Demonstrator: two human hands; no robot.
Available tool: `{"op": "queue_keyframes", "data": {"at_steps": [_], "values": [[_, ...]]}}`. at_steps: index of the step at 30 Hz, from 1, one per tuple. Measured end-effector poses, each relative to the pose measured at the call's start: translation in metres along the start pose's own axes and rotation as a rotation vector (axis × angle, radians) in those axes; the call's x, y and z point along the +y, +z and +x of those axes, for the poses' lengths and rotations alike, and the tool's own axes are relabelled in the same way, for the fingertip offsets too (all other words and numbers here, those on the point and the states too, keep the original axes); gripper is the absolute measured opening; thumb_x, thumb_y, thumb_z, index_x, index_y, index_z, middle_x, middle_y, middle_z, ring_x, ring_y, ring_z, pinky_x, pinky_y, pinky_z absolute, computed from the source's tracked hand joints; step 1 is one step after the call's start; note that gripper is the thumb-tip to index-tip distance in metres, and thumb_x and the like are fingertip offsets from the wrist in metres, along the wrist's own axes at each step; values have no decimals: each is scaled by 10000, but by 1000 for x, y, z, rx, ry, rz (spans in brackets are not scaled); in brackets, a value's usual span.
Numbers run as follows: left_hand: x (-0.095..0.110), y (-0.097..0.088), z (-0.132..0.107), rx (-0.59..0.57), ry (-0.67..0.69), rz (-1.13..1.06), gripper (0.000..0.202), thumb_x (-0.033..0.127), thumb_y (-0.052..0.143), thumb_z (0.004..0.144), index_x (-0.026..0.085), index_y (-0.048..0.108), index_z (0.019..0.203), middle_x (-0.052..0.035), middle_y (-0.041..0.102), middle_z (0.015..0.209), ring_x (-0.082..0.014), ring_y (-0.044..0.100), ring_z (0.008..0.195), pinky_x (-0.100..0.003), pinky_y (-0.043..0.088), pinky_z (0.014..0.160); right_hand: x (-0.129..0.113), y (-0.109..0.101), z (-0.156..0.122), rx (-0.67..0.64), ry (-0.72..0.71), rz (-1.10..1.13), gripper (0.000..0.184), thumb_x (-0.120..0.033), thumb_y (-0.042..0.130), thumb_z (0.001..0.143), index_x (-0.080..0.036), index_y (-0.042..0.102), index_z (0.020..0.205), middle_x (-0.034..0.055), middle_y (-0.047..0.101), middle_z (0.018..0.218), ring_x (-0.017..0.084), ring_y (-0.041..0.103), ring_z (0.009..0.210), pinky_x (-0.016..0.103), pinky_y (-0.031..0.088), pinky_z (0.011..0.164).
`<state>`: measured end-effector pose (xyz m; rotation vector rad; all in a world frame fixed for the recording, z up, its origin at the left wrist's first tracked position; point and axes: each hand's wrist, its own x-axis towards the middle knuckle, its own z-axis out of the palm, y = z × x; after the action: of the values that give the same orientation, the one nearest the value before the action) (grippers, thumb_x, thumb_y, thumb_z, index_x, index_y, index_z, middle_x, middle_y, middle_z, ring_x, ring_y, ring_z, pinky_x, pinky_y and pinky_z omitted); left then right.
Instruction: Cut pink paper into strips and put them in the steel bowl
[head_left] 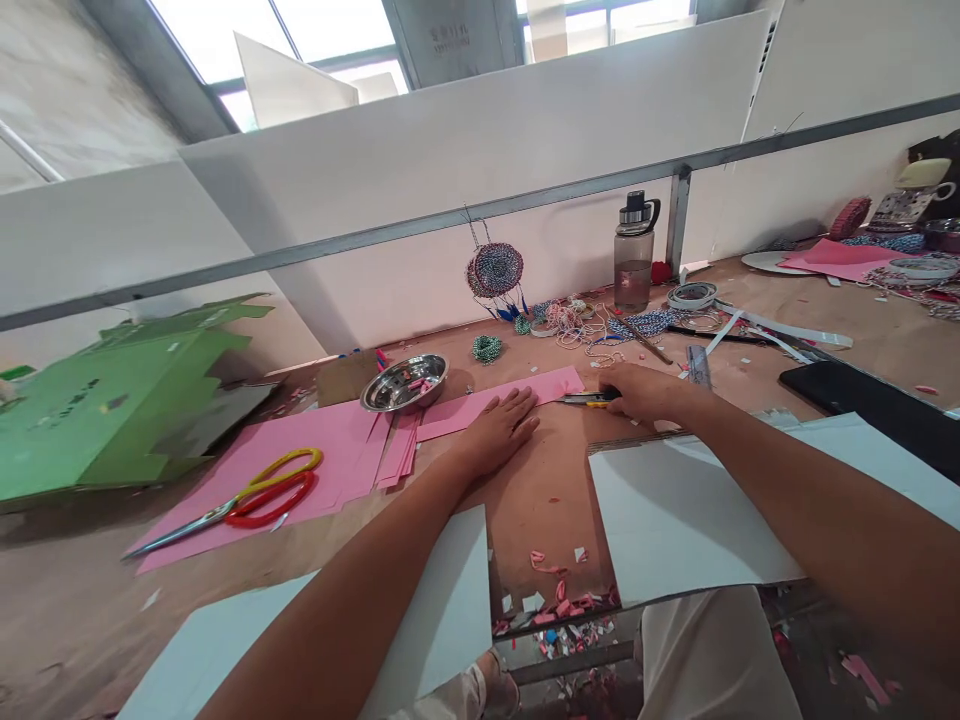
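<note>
My left hand (498, 430) lies flat with fingers stretched out on a long pink paper strip (525, 392), pressing it to the brown table (540, 490). My right hand (645, 392) is closed round a yellow and black utility knife (586, 398), whose tip rests at the strip's lower edge near its right end. More pink paper sheets (300, 460) lie to the left, overlapping the strip.
Two pairs of scissors, yellow (279, 467) and red (264, 509), lie on the pink sheets. A steel bowl (405, 383), water bottle (634, 254), woven ornament (495, 270), tape rolls (691, 295), ruler (699, 365), green carton (112, 400), white boards (675, 510) and paper scraps (562, 600) surround me.
</note>
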<state>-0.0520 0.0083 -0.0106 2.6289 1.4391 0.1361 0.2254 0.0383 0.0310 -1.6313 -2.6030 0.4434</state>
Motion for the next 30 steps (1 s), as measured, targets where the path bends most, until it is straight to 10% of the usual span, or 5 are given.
{"op": "queue_keyframes", "data": {"at_steps": [30], "values": [[4,3,8,-3,7,-15,660,519,184,997,130,322,1513,-90,280,1588,-216,142,1489,-371,149,1205,-6,-11,-8,-82,15,30,105,-166,578,809,-178,610,909,76,684,984,188,627,805,249,390,606]]}}
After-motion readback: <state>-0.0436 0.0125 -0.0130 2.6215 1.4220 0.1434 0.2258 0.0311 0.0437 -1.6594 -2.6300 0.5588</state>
